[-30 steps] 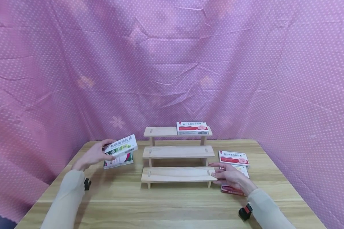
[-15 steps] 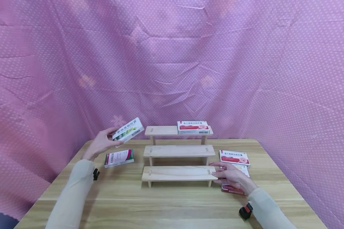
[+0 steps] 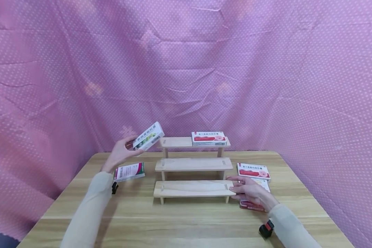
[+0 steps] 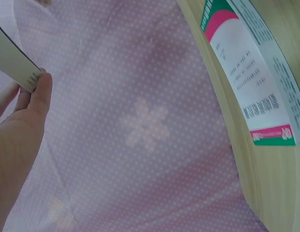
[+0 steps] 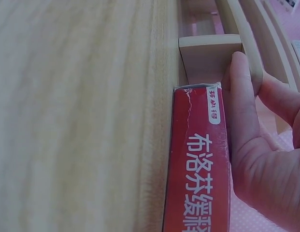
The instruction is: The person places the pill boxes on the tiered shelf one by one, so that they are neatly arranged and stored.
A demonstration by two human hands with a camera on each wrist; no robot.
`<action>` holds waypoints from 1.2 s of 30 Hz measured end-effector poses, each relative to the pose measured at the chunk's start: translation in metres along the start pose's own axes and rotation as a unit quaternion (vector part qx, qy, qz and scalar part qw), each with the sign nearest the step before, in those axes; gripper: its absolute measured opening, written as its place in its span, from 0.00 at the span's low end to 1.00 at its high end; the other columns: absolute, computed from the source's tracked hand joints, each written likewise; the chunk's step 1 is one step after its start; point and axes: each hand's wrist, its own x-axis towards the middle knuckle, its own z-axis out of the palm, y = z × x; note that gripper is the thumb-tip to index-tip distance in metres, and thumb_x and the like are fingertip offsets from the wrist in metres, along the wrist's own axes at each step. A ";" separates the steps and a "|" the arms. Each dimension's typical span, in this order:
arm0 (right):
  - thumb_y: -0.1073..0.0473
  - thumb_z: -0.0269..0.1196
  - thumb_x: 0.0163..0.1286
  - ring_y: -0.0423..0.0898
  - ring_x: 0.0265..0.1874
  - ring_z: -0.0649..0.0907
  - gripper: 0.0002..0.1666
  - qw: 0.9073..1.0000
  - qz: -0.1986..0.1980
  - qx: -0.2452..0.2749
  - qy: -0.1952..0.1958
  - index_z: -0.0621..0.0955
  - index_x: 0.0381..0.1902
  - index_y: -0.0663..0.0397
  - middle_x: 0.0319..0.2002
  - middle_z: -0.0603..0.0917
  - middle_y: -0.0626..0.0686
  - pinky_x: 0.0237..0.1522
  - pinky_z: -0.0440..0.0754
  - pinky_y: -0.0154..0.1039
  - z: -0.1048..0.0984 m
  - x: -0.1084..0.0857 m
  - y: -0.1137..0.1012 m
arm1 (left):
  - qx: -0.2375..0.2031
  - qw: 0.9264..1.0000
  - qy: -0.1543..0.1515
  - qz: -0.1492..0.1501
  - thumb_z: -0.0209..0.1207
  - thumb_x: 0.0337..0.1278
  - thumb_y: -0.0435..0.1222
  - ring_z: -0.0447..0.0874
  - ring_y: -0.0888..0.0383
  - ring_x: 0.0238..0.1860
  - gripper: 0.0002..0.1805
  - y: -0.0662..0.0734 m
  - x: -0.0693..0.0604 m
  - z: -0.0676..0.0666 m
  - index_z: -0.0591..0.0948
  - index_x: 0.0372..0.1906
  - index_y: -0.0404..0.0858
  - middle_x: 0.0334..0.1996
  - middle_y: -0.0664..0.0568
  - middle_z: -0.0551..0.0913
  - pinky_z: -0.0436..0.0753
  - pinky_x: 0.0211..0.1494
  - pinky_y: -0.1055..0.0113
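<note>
Hands pinch: left hand a tilted green-and-white box, right hand the bottom shelf at its right end.

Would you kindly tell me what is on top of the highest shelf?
A red-and-white box lies toward the right of the highest shelf, bare shelf beside it. The surface beneath is covered; the left hand's green-printed box hides part of the left end.

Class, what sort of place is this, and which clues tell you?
Probably a staged tabletop set: a pink, pale-dotted cloth backdrop hangs behind a light wood-grain table bearing a three-tiered wooden stand.
</note>
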 end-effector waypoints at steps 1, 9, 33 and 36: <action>0.66 0.62 0.67 0.49 0.44 0.86 0.39 1.000 -0.002 0.000 -0.001 0.60 0.72 0.65 0.49 0.80 0.59 0.50 0.87 0.45 0.000 0.000 0.000 | 0.001 1.000 -0.002 0.004 0.73 0.49 0.45 0.75 0.40 0.63 0.45 0.002 0.002 0.002 0.66 0.71 0.36 0.63 0.36 0.74 0.81 0.62 0.58; 0.66 0.62 0.68 0.48 0.43 0.86 0.38 1.000 -0.004 -0.007 -0.003 0.60 0.72 0.65 0.48 0.80 0.58 0.49 0.87 0.44 -0.002 0.002 0.001 | 0.003 1.000 -0.019 0.005 0.74 0.45 0.46 0.76 0.40 0.61 0.47 0.014 0.011 0.016 0.67 0.71 0.38 0.61 0.38 0.75 0.80 0.62 0.51; 0.66 0.62 0.67 0.50 0.45 0.85 0.39 1.000 0.005 -0.003 0.001 0.60 0.73 0.64 0.51 0.79 0.61 0.50 0.87 0.43 -0.003 0.003 0.001 | 0.019 0.995 -0.094 -0.001 0.75 0.44 0.40 0.74 0.45 0.62 0.49 0.052 0.050 0.049 0.64 0.73 0.39 0.63 0.42 0.75 0.76 0.67 0.50; 0.67 0.62 0.67 0.50 0.45 0.85 0.39 1.000 0.004 -0.003 -0.003 0.60 0.73 0.64 0.51 0.79 0.61 0.50 0.87 0.43 -0.004 0.003 0.002 | 0.019 0.994 -0.105 0.000 0.74 0.45 0.38 0.75 0.45 0.62 0.47 0.054 0.052 0.051 0.64 0.72 0.38 0.62 0.42 0.75 0.76 0.66 0.50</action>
